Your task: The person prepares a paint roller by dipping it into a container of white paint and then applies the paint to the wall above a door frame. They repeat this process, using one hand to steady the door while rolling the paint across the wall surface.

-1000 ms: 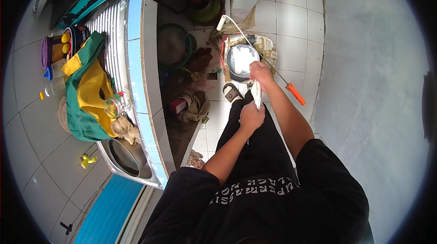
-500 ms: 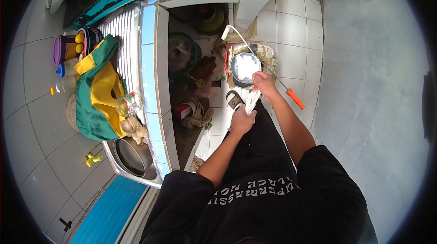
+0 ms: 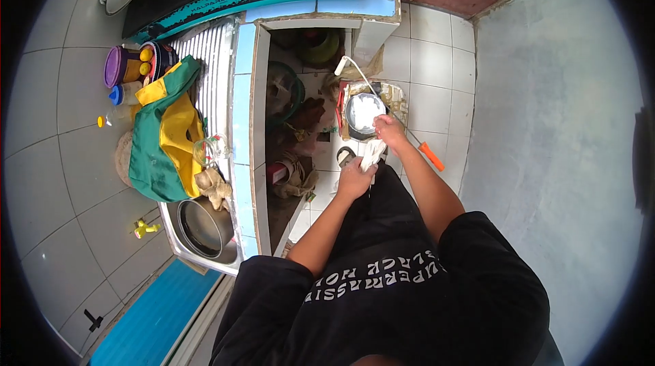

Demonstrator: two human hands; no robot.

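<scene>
A crumpled white bag (image 3: 372, 155), thin and soft-looking, hangs between my hands below the pail. My left hand (image 3: 356, 179) is closed around its lower end. My right hand (image 3: 389, 131) is closed at its upper end, with the fingers over the pail's near rim. The round grey pail (image 3: 349, 124) stands on the floor and holds a lumpy white substance (image 3: 366, 108). A paint roller with a white head (image 3: 340, 66) and an orange handle (image 3: 431, 156) lies across, its rod running behind the pail and my right hand.
Under the pail is a stained sheet (image 3: 396, 96) on the floor tiles. On the left, a sink counter carries a green and yellow cloth (image 3: 160, 141), a glass jar (image 3: 210, 150) and a metal pan (image 3: 205, 228). A teal stove (image 3: 252, 1) stands ahead; a grey wall (image 3: 546, 134) is on the right.
The view has shifted, bringing more of the stove into sight. My right hand has moved slightly further over the pail's rim. My left hand keeps its grip on the bag.
</scene>
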